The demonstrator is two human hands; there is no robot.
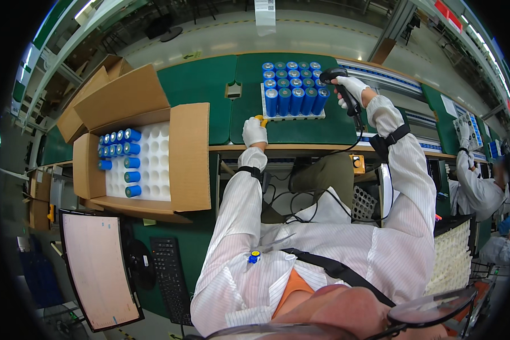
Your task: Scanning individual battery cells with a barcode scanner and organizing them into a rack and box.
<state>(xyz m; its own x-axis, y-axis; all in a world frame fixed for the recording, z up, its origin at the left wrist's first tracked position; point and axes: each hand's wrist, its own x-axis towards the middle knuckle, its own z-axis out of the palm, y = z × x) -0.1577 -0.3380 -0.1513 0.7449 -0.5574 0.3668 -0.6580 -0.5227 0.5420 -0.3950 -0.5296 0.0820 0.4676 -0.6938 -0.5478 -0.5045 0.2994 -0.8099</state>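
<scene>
My right hand (pixel 354 90), in a white glove, is wrapped round the grip of a black handheld barcode scanner (pixel 334 74). The scanner's head is beside the right rear of a block of blue cylindrical battery cells (pixel 292 88). These cells stand upright in rows on a white tray (pixel 294 118) with holes. At the tray's near left corner is my gloved left hand (pixel 255 132), its fingers closed on a small yellow thing (pixel 261 119) that sticks out at the top. What kind of thing that is I cannot make out.
Left of the green workbench (pixel 209 85) stands an open cardboard box (pixel 190 153) with blue cells in a white holed insert. A monitor (pixel 99 266) and keyboard (pixel 171 277) are lower left. Rails (pixel 391 90) run at right. A cable hangs from the scanner. Another person (pixel 479 190) works far right.
</scene>
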